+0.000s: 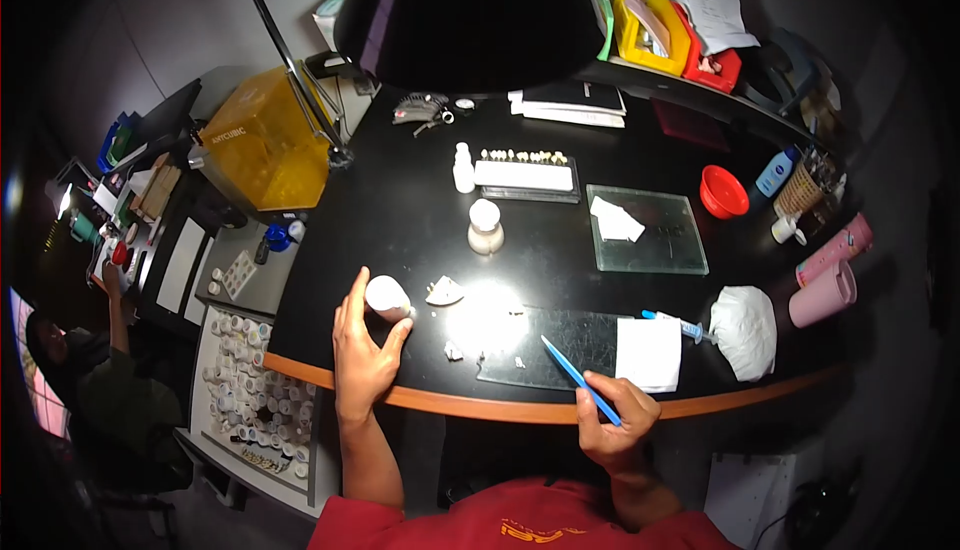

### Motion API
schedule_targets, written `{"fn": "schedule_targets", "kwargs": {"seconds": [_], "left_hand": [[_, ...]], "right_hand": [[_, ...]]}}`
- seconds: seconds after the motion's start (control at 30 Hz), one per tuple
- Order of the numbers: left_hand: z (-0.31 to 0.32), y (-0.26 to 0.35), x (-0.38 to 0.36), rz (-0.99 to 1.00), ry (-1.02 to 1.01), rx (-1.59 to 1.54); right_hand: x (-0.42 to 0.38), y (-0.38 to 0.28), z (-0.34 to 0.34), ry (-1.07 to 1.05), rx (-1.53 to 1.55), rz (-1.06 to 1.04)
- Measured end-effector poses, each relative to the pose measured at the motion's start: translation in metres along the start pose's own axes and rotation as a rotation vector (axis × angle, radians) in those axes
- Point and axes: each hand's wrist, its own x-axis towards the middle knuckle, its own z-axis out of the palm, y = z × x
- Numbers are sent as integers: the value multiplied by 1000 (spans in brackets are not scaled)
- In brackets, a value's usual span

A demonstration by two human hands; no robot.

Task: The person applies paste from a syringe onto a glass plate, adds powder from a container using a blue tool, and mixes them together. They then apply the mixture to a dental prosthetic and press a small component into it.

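My left hand (365, 355) is curled round a small white jar (388, 299) near the table's front edge, thumb on its right side and fingers on its left. My right hand (617, 418) grips a slim blue pointed tool (572, 368), possibly tweezers, its tip angled up and left over a glass slab (545, 358). Beside the jar lies a small off-white piece like a dental cast (446, 292). Small whitish fragments (453, 351) lie in front of it. Behind stands a white-topped bottle (486, 227).
A lamp shade (465, 20) hangs overhead. On the right are a white pad (648, 355), a syringe (678, 324), a white bundle (744, 333) and a red bowl (724, 193). An open drawer (255, 395) of jars is at left. Another person (120, 390) sits far left.
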Motion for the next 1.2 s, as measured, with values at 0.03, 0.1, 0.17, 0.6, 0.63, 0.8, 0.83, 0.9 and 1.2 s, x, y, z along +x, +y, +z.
{"fn": "schedule_targets", "kwargs": {"seconds": [0.03, 0.1, 0.17, 0.6, 0.63, 0.8, 0.83, 0.9, 1.2], "left_hand": [[-1, 2, -1, 12, 9, -7], [2, 3, -7, 2, 28, -109], [-4, 2, -13, 3, 3, -51], [-2, -5, -11, 9, 19, -97], [-3, -3, -12, 5, 25, -104], [-1, 4, -22, 157, 372, -282], [-2, 6, -31, 193, 395, -268], [-3, 21, -48, 258, 367, -279], [20, 46, -37, 212, -113, -113]], "right_hand": [[2, 0, 1, 10, -20, -42], [2, 2, -2, -24, -24, -48], [-3, 3, -4, -54, 13, -48], [0, 11, 2, -170, 74, -225], [0, 11, 3, -161, 80, -227], [-2, 11, 2, -104, 121, -167], [-2, 11, 0, -100, 113, -155], [-3, 8, -4, -96, 99, -123], [-6, 8, -9, -114, 124, -72]]}}
